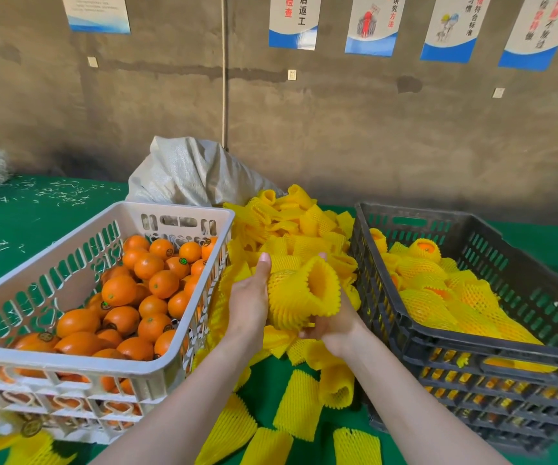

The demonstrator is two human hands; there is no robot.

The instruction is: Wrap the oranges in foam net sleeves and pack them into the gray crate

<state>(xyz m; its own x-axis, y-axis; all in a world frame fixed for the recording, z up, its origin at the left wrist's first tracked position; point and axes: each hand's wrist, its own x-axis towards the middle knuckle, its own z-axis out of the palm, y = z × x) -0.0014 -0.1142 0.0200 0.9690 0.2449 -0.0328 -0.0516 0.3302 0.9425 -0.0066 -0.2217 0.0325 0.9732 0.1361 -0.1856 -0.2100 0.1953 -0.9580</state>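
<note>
Between the two crates, my hands hold one yellow foam net sleeve (291, 297) that bulges round; its open end flares toward the right. My left hand (249, 303) cups its left side with the fingers pointing up. From below and on the right, my right hand (334, 327) grips it, one fingertip showing above the flared end. Whatever fills the sleeve is barely visible through the net. The dark gray crate (445, 342) on the right holds several sleeved oranges (438, 297). Bare oranges (120, 290) fill the white crate (69, 362) on the left.
A heap of empty yellow sleeves (291, 226) lies behind my hands, with more loose sleeves (297, 404) on the green table cover in front. A white woven sack (187, 172) slumps against the wall behind the white crate. Straw-like scraps litter the far left.
</note>
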